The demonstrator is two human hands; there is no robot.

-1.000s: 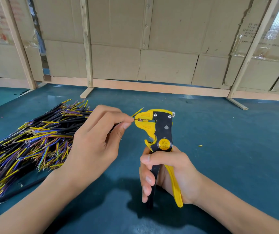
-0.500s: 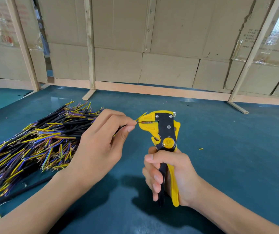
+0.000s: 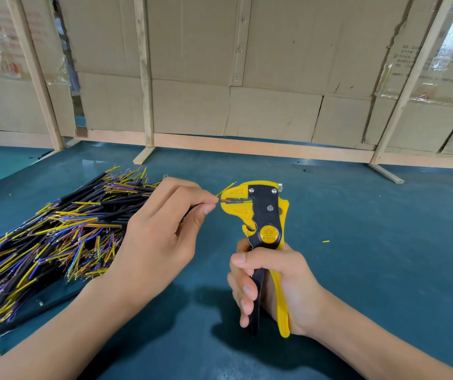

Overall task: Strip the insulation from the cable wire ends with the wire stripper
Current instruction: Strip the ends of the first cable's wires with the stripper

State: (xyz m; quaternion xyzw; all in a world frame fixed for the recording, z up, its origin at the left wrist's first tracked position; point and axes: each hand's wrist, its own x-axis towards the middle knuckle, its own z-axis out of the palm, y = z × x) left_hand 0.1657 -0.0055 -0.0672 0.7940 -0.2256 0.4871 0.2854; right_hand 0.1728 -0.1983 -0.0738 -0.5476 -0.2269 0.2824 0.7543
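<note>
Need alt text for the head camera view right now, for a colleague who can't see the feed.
A person's left hand pinches a thin wire end into the head of a yellow and black wire stripper, gripped upright by the right hand. A pile of black cables with yellow and blue wire ends lies to the left on a teal table.

Both forearms are bare as far as the frame's lower edge, with no sleeve, cuff, glove, watch or band showing on either. The left hand (image 3: 154, 242) carries no ring and its thumbnail is short and unpainted. The right hand (image 3: 277, 286) is likewise ringless, with short, plain nails on its thumb and fingers.
</note>
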